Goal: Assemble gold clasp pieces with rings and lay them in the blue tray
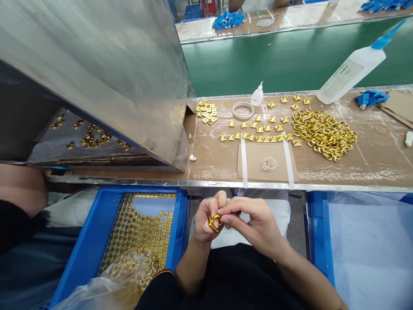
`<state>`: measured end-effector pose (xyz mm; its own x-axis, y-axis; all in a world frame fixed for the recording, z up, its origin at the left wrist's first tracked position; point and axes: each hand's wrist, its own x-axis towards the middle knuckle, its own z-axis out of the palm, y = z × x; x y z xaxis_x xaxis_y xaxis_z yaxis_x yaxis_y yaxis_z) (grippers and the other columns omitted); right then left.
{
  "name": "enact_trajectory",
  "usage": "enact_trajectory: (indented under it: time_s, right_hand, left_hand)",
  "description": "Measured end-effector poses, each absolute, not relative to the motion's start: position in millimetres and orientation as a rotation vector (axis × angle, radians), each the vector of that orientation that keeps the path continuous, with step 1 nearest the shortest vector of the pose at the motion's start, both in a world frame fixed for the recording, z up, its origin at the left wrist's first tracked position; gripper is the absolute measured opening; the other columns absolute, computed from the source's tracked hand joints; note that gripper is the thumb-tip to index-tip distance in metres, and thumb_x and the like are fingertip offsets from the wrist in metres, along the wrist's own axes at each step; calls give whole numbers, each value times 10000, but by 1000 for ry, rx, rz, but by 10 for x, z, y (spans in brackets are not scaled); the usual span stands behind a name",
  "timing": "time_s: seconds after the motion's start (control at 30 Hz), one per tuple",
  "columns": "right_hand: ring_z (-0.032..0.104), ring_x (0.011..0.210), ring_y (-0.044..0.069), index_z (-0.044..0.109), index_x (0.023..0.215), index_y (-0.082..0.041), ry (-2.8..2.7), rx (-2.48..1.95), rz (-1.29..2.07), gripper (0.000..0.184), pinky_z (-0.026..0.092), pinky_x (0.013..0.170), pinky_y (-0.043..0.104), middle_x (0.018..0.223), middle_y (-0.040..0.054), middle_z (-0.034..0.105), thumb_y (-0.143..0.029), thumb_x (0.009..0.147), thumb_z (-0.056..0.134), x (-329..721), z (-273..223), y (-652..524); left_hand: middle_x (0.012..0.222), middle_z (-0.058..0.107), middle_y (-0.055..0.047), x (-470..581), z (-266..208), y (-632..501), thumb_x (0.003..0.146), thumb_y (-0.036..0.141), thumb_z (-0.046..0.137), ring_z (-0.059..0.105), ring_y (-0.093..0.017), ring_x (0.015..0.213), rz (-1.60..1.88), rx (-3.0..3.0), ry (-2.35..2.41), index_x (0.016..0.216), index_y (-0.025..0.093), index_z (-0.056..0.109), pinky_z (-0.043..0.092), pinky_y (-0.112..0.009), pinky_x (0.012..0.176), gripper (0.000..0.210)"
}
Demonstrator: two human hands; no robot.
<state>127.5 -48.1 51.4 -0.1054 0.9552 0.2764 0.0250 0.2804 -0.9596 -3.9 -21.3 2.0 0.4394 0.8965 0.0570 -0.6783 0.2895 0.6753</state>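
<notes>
Between my hands, just in front of the bench edge, is a shiny gold ring (pixel 213 223). My left hand (pixel 206 219) is closed around it, with its fingers curled. With thumb and forefinger pinched together, my right hand (pixel 250 218) touches the ring's right side; whether a second small piece sits in that pinch is hidden. Beyond the hands lies a cardboard pad (pixel 264 172) held by white tape strips, with a small clear ring-shaped dish (pixel 269 163) on it. Gold square-topped pieces (pixel 260 138) stand in rows behind the pad.
A heap of gold rings (pixel 324 133) lies to the right. A large glue bottle (pixel 353 73), small bottle (pixel 257 94) and tape roll (pixel 243 110) stand behind. A metal hood (pixel 129 77) blocks the left. Below are a blue tray (pixel 93 219) of gold pieces and a blue bin (pixel 318 232).
</notes>
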Motion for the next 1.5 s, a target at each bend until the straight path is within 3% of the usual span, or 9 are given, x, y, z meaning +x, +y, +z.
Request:
enact_trajectory:
  time_s: [0.23,0.57,0.7,0.83,1.07,1.5]
  right_hand:
    - [660,673,132,746,910,-202,-1579,-1012,1008,153,516,608,236,777,14,739,-275,1002,648,1355,501,-458]
    - [657,692,138,749,894,-203,-1581,-999,1034,168,526,642,252,779,23,739,-286,1003,650,1366,403,-457]
    - [687,727,146,744,910,-203,-1334,-943,1235,182,570,659,260,804,30,733,-373,963,702,1336,312,-480]
    - [731,818,150,691,1118,-213,-999,-866,1556,330,635,731,271,945,41,738,-397,870,807,1339,219,-517]
    - [724,818,115,693,1119,-211,-901,-758,1678,320,642,783,242,923,23,734,-283,844,842,1412,255,-501]
    - [738,828,145,705,1097,-214,-963,-827,1649,341,652,757,268,955,50,750,-387,836,843,1525,117,-457]
  left_hand:
    - [562,330,57,-60,-130,-71,635,544,912,408,-85,471,1073,912,323,433,175,365,374,-274,483,690]
    - [557,345,60,-104,-247,5,643,618,880,423,-88,466,1076,1045,280,449,176,429,405,-277,478,661]
    - [616,423,40,-226,-106,21,780,502,831,461,-112,553,1238,1404,354,611,208,623,405,-279,520,398]
    - [682,530,13,-356,63,41,851,319,804,520,-150,650,1384,1917,482,871,228,745,414,-298,557,111]
    - [678,569,9,-338,128,53,894,242,755,551,-159,641,1473,2133,427,946,214,734,429,-319,560,63]
    - [723,543,7,-308,229,33,903,231,734,519,-170,681,1295,2259,571,954,238,707,437,-320,630,58]
